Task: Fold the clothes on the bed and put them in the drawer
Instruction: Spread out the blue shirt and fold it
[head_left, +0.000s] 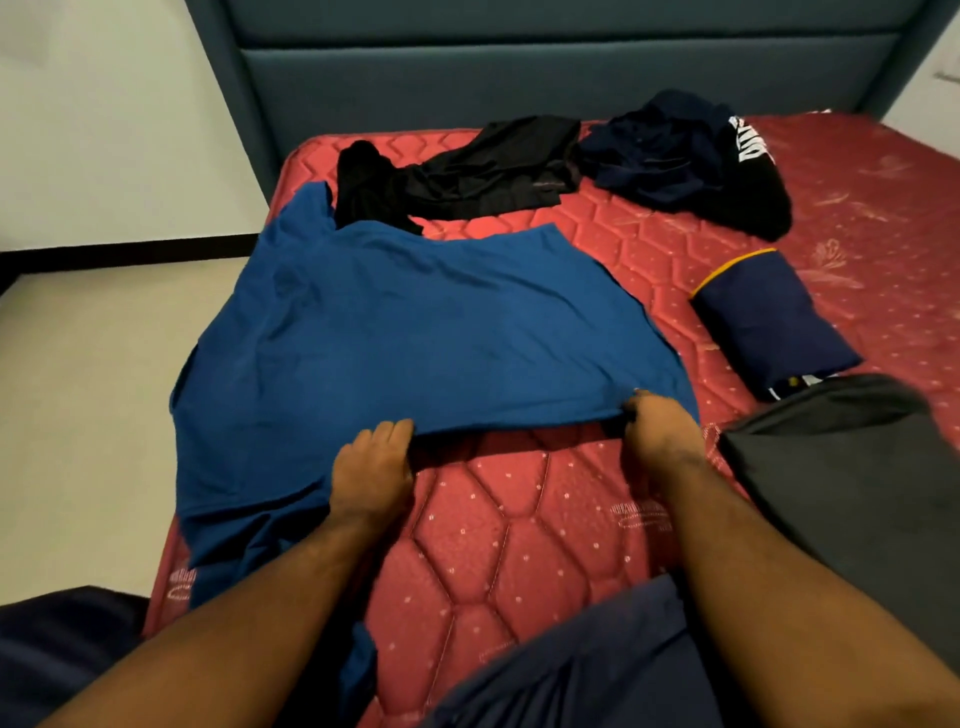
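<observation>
Evidently mid-fold, the left hand (371, 467) and right hand (657, 421) each pinch the near hem of the blue T-shirt (415, 332) spread on the bed (519, 519), so the next move likely means carrying that hem toward twelve o'clock.

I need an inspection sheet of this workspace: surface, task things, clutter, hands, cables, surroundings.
Surface: red quilted mattress, no sheet.
Job's things: blue shirt spread flat, its left side hanging over the edge; black garment and dark pile unfolded near the headboard; folded navy item at right; grey cloth beside it.
Clutter: nothing seen.
Hands: left hand and right hand both grip the shirt's near edge.
Cables: nothing seen.
Surroundings: white wall, pale floor; no drawer in view.
</observation>
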